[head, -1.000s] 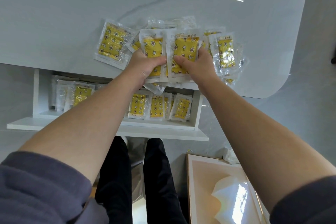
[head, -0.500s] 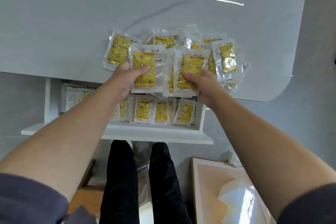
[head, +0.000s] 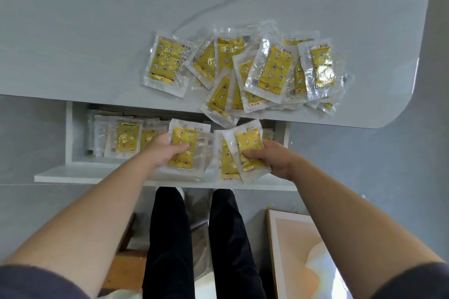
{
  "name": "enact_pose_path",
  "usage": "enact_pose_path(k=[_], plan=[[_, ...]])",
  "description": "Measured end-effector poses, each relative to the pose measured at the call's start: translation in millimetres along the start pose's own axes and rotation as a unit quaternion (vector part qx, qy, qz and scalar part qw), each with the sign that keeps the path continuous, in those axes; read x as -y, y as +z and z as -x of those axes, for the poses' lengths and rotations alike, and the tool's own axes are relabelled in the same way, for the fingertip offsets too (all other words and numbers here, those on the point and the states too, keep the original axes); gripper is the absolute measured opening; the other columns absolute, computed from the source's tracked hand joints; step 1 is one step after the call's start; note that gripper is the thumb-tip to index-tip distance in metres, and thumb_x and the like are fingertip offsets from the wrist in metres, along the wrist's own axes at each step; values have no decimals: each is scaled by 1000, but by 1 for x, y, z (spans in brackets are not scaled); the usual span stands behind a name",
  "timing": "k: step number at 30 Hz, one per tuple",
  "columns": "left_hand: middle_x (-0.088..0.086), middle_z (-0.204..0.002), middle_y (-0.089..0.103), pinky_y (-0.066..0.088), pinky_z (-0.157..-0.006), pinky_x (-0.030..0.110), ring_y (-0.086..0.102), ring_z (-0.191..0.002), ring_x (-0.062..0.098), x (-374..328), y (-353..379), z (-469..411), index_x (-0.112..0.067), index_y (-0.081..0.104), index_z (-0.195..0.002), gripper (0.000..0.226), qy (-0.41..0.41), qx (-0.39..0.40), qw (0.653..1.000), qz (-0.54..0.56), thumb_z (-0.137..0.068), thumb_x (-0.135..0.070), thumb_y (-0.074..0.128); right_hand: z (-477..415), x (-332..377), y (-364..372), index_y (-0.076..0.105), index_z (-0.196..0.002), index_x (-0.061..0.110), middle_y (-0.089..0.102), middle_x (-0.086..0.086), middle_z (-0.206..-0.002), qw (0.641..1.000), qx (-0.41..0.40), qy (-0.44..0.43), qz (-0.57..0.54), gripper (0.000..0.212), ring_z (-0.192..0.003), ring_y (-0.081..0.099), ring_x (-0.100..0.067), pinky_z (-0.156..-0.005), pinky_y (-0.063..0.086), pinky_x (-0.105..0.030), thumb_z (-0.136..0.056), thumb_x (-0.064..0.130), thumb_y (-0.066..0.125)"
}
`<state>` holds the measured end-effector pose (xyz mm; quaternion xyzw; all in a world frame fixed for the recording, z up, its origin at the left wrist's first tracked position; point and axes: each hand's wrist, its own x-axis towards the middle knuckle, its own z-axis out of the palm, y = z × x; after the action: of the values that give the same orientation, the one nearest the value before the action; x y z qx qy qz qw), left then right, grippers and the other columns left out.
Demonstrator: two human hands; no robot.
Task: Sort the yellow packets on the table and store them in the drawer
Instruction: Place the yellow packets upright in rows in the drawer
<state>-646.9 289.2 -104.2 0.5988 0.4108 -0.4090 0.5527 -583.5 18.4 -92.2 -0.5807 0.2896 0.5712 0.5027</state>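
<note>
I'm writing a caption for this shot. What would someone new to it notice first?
First, the loose pile of yellow packets at the table's near edge, some overhanging it. Just below, the left hand and the right hand each hold packets over the open white drawer, where more packets lie.

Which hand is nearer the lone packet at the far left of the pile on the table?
Left. The left hand is below the lone packet, over the drawer; the right hand is farther right.
</note>
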Motion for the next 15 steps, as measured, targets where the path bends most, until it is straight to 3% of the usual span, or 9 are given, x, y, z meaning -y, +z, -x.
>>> enact_pose_path(k=[2,5,8,12,15], plan=[[13,-155,28,30,-110,40,33,-140,29,13,13,-11,-3,22,-150,82,-15,-68,998,-8,-87,-27,70,-16,-23,-11,65,-104,7,71,-13,-102,989,-142,-3,28,21,-93,70,-29,-90,55,-46,-84,7,72],[13,-155,28,32,-109,40,35,-139,30,22,38,-27,-4,22,-151,84,-27,-131,990,43,-87,-29,70,-31,-40,-24,62,-93,14,69,-5,-93,964,-263,-10,30,13,-90,68,-25,-81,56,-38,-86,12,72],[12,-154,30,36,-107,41,40,-135,30,23,62,-42,-4,24,-150,81,-20,-159,985,55,-88,-29,70,-48,-49,-32,61,-104,11,68,-4,-96,954,-293,-21,53,19,-82,66,-17,-68,53,-28,-88,16,70],[11,-143,47,44,-97,39,52,-121,29,23,88,-61,-5,44,-139,62,-6,-185,982,30,-87,-29,69,-70,-51,-36,59,-117,10,68,-5,-109,953,-287,-42,82,36,-96,66,-22,-79,55,-34,-86,24,72],[9,-130,57,44,-86,34,56,-112,29,23,98,-73,-8,55,-126,43,10,-190,982,12,-88,-26,68,-82,-49,-34,58,-117,13,67,-4,-108,954,-262,-55,138,32,-92,65,-20,-69,52,-28,-88,22,69]])
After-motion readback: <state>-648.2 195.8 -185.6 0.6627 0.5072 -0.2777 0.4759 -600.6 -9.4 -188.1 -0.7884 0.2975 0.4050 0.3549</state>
